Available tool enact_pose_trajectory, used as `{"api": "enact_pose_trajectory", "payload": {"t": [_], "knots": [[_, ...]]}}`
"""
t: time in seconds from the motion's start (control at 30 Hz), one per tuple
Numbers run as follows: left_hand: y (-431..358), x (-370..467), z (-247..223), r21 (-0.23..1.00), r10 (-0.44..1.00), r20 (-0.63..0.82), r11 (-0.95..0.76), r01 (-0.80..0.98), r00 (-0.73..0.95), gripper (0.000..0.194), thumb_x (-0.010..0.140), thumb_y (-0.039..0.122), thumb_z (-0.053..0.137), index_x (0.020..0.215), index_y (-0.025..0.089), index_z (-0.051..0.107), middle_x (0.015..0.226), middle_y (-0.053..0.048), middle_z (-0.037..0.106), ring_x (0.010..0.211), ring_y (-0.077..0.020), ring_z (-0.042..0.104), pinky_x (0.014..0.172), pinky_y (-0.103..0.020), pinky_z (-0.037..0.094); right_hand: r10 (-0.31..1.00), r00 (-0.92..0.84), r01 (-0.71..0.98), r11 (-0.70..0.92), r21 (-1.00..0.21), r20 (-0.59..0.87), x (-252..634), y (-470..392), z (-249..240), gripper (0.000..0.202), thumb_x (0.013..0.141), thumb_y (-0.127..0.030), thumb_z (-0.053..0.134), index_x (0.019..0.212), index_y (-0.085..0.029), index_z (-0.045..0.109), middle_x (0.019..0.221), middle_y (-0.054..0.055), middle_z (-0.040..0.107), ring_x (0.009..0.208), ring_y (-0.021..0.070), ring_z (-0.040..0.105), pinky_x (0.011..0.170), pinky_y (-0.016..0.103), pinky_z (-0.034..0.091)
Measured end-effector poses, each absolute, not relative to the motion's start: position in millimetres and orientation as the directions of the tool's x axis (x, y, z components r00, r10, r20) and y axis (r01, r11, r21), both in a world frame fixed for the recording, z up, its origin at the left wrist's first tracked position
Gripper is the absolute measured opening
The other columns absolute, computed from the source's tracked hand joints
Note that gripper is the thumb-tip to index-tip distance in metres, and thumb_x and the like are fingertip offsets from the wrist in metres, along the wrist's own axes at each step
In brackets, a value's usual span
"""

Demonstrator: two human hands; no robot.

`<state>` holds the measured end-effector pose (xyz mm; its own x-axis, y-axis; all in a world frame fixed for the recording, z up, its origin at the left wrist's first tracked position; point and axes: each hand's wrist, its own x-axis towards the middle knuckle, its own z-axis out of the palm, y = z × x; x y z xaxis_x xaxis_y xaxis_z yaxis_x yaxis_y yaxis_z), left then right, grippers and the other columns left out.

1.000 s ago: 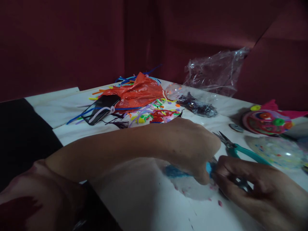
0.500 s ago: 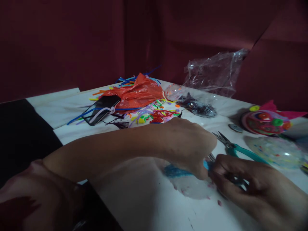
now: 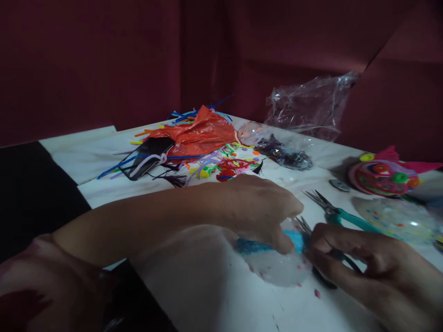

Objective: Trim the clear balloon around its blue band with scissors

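My left hand (image 3: 266,212) reaches across from the left, palm down, with thumb and forefinger apart over a clear, rounded plastic piece (image 3: 277,272). That piece has a bright blue band (image 3: 256,246) and small pink specks, and lies on the white tabletop. The thumb rests at the blue band; my other left fingers are hidden. At the right, my right hand (image 3: 342,258) is closed around dark-handled scissors (image 3: 303,226), whose narrow metal blades point toward my left hand. Its fingers touch the right end of the blue band.
Green-handled scissors (image 3: 356,219) lie open behind my right hand. Beyond are a clear speckled dome (image 3: 398,219), a decorated pink fish-like piece (image 3: 384,175) and a metal disc (image 3: 339,185). A phone (image 3: 147,154), red plastic bag (image 3: 200,131), pipe cleaners (image 3: 238,163) and clear bag (image 3: 308,103) sit farther back.
My left thumb and forefinger have parted, and the hand has drawn slightly left, uncovering more blue band. The scissors in my right hand now show more of their blades and dark handles.
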<state>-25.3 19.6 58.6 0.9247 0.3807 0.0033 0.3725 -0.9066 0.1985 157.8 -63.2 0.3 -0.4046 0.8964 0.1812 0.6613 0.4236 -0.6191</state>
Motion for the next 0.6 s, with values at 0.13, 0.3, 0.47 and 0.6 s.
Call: {"api": "enact_pose_trajectory", "payload": {"t": [0.13, 0.3, 0.47, 0.6], "knots": [[20, -28, 55, 0.245, 0.402, -0.004, -0.887, 0.391, 0.916, 0.03, 0.066, 0.042, 0.046, 0.083, 0.02, 0.055, 0.072, 0.0, 0.055, 0.067, -0.0143, 0.049, 0.054, -0.024, 0.032, 0.904, -0.398, 0.695, 0.407, -0.592, 0.154, 155, -64, 2, 0.035, 0.096, -0.033, 0.025, 0.075, -0.016, 0.048, 0.069, -0.002, 0.04, 0.057, 0.0187, 0.041, 0.044, 0.018, 0.033], [19, -28, 55, 0.296, 0.419, -0.027, -0.864, 0.408, 0.908, 0.031, 0.065, 0.041, 0.05, 0.084, 0.018, 0.058, 0.077, -0.001, 0.058, 0.071, -0.0143, 0.051, 0.059, -0.024, 0.036, 0.956, -0.113, 0.754, 0.261, -0.603, 0.272, 162, -65, -2, 0.04, 0.086, -0.046, 0.054, 0.066, -0.013, 0.045, 0.055, 0.0, 0.033, 0.045, 0.0191, 0.039, 0.037, 0.015, 0.034], [20, -29, 58, 0.328, 0.408, -0.03, -0.858, 0.394, 0.913, 0.026, 0.062, 0.036, 0.052, 0.076, 0.016, 0.059, 0.068, -0.001, 0.056, 0.066, -0.0139, 0.05, 0.058, -0.024, 0.037, 0.969, 0.007, 0.785, 0.147, -0.602, 0.245, 172, -66, -8, 0.042, 0.083, -0.047, 0.059, 0.064, -0.013, 0.043, 0.051, -0.002, 0.026, 0.039, 0.0177, 0.035, 0.034, 0.014, 0.033], [20, -30, 57, 0.332, 0.407, -0.015, -0.86, 0.388, 0.913, 0.022, 0.062, 0.033, 0.052, 0.074, 0.016, 0.059, 0.068, -0.001, 0.055, 0.064, -0.0136, 0.049, 0.057, -0.024, 0.037, 0.973, -0.077, 0.798, 0.192, -0.572, 0.218, 173, -68, -9, 0.038, 0.085, -0.044, 0.055, 0.065, -0.013, 0.044, 0.053, -0.001, 0.031, 0.042, 0.0184, 0.037, 0.034, 0.015, 0.031]]}}
